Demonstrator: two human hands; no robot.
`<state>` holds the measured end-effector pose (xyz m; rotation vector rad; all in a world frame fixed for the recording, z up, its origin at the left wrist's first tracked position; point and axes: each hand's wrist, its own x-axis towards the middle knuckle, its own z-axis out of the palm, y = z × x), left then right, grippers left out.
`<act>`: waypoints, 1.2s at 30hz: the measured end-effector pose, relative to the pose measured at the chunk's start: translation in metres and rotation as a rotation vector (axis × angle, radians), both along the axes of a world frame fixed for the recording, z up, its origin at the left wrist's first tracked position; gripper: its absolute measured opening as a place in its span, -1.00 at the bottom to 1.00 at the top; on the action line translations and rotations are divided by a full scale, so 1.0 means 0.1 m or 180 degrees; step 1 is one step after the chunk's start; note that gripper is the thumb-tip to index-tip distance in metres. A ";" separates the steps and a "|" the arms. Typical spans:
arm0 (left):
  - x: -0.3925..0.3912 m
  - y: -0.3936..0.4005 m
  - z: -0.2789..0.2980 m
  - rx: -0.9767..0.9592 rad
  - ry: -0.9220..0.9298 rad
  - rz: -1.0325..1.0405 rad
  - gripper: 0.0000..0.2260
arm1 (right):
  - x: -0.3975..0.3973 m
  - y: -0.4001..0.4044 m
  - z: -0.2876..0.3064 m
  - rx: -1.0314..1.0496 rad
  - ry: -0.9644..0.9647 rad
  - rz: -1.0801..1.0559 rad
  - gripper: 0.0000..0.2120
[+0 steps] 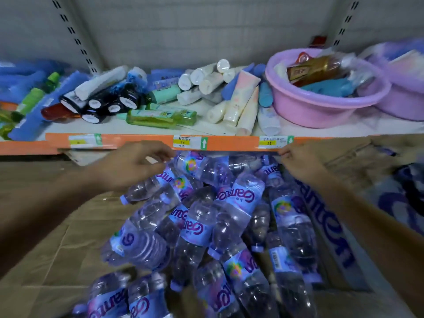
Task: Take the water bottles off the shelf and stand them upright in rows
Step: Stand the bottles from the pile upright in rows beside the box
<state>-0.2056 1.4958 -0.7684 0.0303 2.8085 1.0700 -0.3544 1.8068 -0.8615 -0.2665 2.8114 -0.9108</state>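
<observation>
Left hand [128, 166] half-curled, right hand [298, 161] curled, grip unclear; heap of clear plastic purple-labelled water bottles [206, 216] lying flat below, left nearer.

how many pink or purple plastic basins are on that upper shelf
2. One pink basin sits at the shelf's right end, filled with packets. A second, purple basin sits behind and right of it, cut off by the frame edge. More may be hidden.

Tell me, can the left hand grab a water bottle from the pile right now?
Probably yes. The left hand hovers just beside the top of the heap of water bottles, with its curled fingers holding nothing and nothing lying between it and the nearest bottle.
</observation>
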 end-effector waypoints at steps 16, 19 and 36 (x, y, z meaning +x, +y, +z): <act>-1.09 1.80 -1.33 -0.1123 -0.1002 -0.0553 -0.59 | 0.28 -0.11 -0.68 0.1578 -0.1480 0.0592 -0.55; -0.99 1.86 -1.29 -0.1394 -0.1142 -0.0806 -0.67 | 0.35 -0.11 -0.62 0.1636 -0.1553 0.0600 -0.65; -1.08 1.82 -1.37 -0.0896 -0.0148 -0.0170 -0.55 | 0.57 -0.07 -0.65 0.1049 -0.2273 -0.0182 -0.58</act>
